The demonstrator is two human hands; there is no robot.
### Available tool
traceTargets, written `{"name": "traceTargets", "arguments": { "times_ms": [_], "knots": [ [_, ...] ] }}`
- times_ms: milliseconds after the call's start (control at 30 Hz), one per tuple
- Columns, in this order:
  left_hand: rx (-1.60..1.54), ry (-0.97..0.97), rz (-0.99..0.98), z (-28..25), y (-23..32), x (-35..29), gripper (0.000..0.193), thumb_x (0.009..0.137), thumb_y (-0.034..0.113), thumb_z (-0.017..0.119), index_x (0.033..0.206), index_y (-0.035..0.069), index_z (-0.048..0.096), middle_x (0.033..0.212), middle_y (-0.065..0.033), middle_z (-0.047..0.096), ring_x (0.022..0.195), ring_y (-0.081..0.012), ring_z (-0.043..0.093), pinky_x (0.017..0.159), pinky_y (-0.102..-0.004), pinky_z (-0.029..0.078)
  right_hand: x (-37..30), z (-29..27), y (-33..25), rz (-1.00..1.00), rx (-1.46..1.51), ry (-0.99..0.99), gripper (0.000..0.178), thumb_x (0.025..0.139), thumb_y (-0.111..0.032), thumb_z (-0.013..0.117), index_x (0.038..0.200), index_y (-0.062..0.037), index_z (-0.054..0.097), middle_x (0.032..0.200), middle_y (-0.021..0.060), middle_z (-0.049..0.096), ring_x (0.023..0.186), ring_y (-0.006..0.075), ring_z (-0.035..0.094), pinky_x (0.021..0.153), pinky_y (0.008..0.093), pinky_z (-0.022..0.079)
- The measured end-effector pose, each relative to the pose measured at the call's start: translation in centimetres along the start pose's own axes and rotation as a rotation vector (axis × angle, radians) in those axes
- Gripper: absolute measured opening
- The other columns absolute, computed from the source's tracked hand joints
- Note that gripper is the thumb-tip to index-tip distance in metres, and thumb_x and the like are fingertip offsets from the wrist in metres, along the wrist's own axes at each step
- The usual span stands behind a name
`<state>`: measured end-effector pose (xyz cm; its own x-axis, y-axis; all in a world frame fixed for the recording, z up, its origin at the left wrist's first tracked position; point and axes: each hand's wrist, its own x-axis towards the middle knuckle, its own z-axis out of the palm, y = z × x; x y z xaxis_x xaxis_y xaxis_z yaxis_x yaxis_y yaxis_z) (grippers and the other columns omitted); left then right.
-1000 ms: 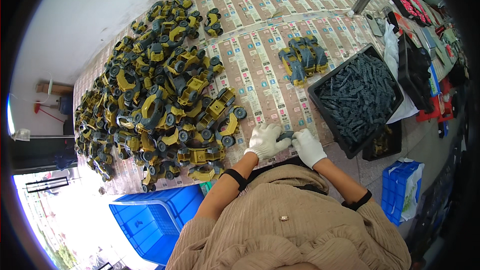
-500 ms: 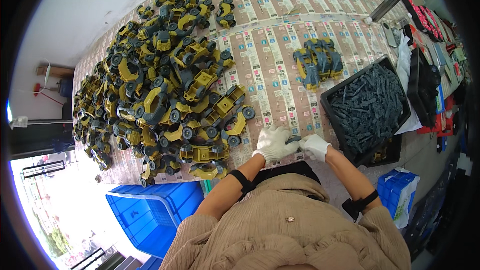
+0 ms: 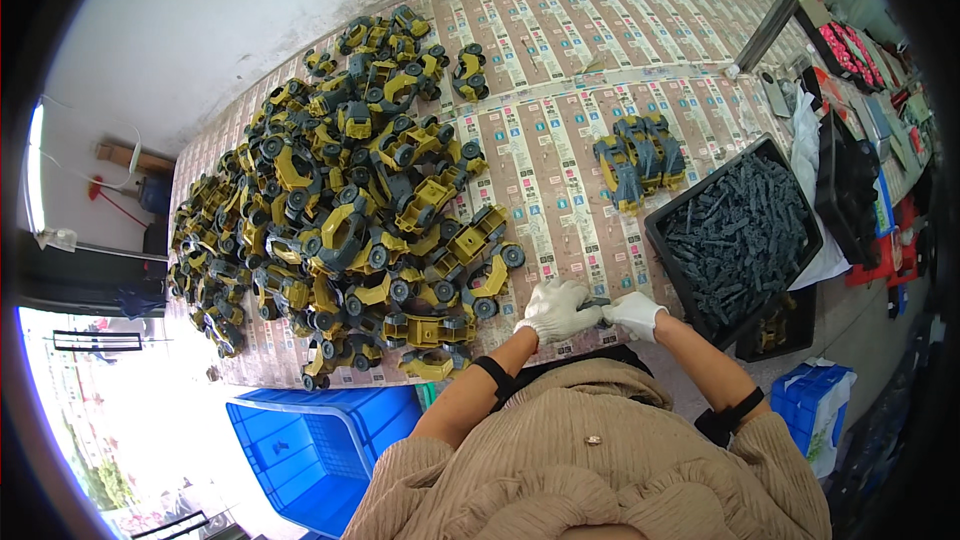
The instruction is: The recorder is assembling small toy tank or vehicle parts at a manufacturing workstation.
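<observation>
Both my hands wear white gloves and meet at the table's near edge. My left hand (image 3: 558, 311) is curled around a small dark grey plastic piece (image 3: 598, 302), mostly hidden by the glove. My right hand (image 3: 635, 316) has its fingers pinched at the right end of that same piece. To the right, a black tray (image 3: 683, 286) is heaped with long dark grey plastic parts (image 3: 735, 230). Beyond my hands stands a small row of yellow and grey toy trucks (image 3: 640, 160). A large pile of similar toy trucks (image 3: 350, 230) covers the table's left side.
The patterned table covering (image 3: 540, 180) shows between the pile and the tray. A blue crate (image 3: 380, 420) stands below the table at left. A dark post (image 3: 780, 15) rises at the far right, and a blue box (image 3: 800, 395) is at lower right.
My view has tilted up a little, so everything sits lower and slightly to the right. Both hands stay together around the dark grey piece, of which less now shows.
</observation>
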<state>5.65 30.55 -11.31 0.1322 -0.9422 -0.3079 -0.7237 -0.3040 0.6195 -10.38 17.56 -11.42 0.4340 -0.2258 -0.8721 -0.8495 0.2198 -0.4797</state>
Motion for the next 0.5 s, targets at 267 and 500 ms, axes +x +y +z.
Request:
{"name": "traceTargets", "arguments": {
  "times_ms": [267,500],
  "knots": [
    [0.008,0.011,-0.010,-0.4,0.9,1.1,0.052,0.084,0.053,0.057,0.093,0.004,0.071,0.102,-0.0161,0.069,0.104,-0.0359,0.061,0.091,-0.0467,0.047,0.6,0.2,1.3,-0.001,0.263,0.063,0.034,0.088,-0.033,0.072,0.090,0.0012,0.074,0.072,0.0064,0.063,0.060,0.0164,0.055,0.054,0.0327,0.042],
    [0.040,0.033,-0.051,0.4,0.2,0.7,0.052,0.081,0.054,0.062,0.095,0.006,0.075,0.102,-0.0150,0.071,0.103,-0.0364,0.063,0.092,-0.0483,0.047,1.7,2.5,3.0,-0.199,0.177,0.199,0.038,0.090,-0.033,0.068,0.098,0.0036,0.074,0.082,0.0077,0.070,0.070,0.0181,0.062,0.063,0.0326,0.047]
  ]
}}
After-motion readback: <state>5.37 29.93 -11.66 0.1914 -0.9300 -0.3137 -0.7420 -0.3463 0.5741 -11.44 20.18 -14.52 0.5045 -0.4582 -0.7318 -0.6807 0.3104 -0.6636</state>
